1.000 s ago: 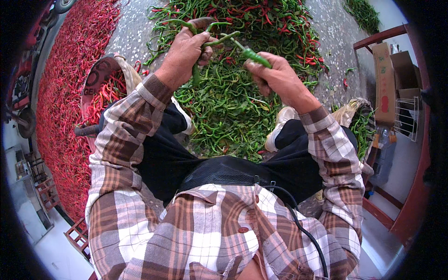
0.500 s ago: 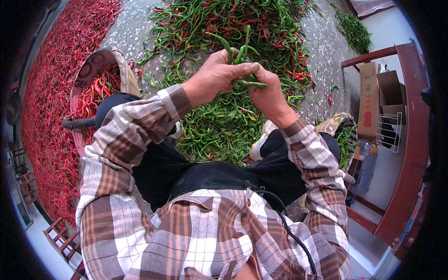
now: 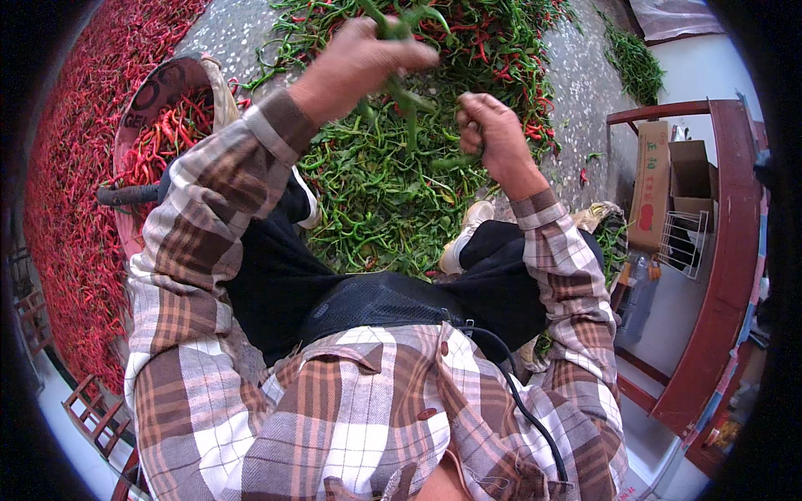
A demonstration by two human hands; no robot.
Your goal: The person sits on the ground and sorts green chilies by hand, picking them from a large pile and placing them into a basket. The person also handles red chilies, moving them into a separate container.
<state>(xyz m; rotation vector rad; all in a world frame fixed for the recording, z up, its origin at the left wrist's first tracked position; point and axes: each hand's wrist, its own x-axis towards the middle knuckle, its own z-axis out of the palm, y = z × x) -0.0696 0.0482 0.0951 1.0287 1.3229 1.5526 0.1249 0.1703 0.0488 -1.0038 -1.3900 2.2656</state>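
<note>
My left hand (image 3: 355,71) is closed around several green chili peppers (image 3: 394,31), which stick out above and below the fingers and are smeared by motion. To its right and nearer me, my right hand (image 3: 499,138) has its fingers curled in; what they hold, if anything, is hidden. Both hands are over a heap of green chili peppers (image 3: 376,209) with leaves among them, spread on the floor between my feet. Farther off, red peppers are mixed into the green ones.
At my left stands a pink basket (image 3: 125,221) with red chilies (image 3: 171,134) inside. A wide spread of red chilies (image 3: 75,209) lies beyond it. On the right are a reddish-brown wooden frame (image 3: 718,275), a cardboard box (image 3: 650,188), a wire rack (image 3: 683,242) and a plastic bottle (image 3: 637,301).
My hands were together on the green peppers and are now apart. The left has moved up and left with the peppers; the right has moved slightly right.
</note>
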